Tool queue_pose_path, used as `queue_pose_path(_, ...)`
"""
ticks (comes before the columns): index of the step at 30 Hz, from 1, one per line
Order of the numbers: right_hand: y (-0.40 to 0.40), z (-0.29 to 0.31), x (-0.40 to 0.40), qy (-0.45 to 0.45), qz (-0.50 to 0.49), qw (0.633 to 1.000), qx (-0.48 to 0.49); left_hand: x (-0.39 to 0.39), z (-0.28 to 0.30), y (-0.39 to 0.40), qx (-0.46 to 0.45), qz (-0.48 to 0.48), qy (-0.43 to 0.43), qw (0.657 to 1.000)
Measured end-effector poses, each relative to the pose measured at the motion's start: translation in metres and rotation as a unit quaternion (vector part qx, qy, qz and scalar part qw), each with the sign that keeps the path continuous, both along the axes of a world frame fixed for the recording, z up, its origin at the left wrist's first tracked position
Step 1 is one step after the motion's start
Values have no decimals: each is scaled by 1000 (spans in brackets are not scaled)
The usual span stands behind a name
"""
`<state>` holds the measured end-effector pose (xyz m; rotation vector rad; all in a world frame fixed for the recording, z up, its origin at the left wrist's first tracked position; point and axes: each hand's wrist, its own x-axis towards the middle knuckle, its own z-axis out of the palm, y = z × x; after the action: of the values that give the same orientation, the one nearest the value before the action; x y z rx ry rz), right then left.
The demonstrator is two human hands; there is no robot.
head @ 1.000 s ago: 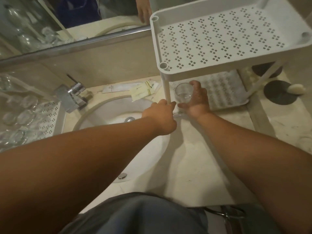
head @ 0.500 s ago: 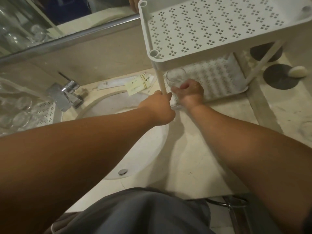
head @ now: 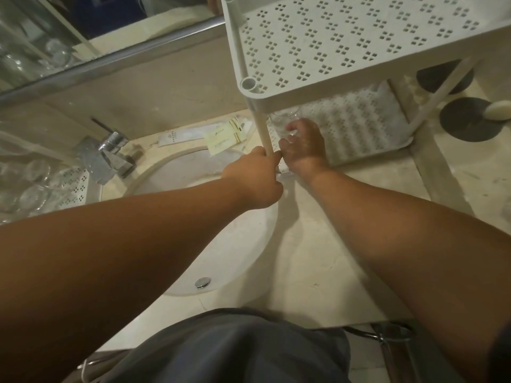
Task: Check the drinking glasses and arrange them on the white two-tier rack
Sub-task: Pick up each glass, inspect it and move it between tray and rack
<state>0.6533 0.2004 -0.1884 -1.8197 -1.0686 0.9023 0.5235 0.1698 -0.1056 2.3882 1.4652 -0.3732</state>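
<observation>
The white two-tier rack (head: 345, 45) stands on the counter at the upper right, and nothing rests on its perforated top tier. My left hand (head: 253, 179) grips the rack's front left leg near its foot. My right hand (head: 302, 146) holds a clear drinking glass (head: 284, 118) on the front left corner of the lower tier; the upper tier's edge hides the glass's rim. Several more clear glasses (head: 33, 186) lie on a white perforated tray at the far left.
A round sink basin (head: 210, 244) lies under my left forearm, with a chrome faucet (head: 109, 153) behind it. Paper sachets (head: 226, 134) lie by the wall. Two dark round coasters (head: 467, 120) and a pale soap (head: 499, 110) sit right of the rack. A mirror runs along the back.
My right hand has carried the glass further under the top tier onto the lower tier's corner. My left hand stays on the leg. The view has shifted closer to the rack.
</observation>
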Motion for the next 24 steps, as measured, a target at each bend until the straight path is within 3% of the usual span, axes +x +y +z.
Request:
queue_pose_path(11, 11, -1, 7, -13, 100, 992, -78, -2, 4, -1, -13, 1, 1, 1000)
queue_pose_path(19, 21, -5, 16, -132, 191, 969, -81, -8, 1, 0, 16, -39, 32, 999)
queue_pose_path(24, 24, -6, 17, -141, 211, 963, -96, -7, -3, 1, 18, -35, 23, 999)
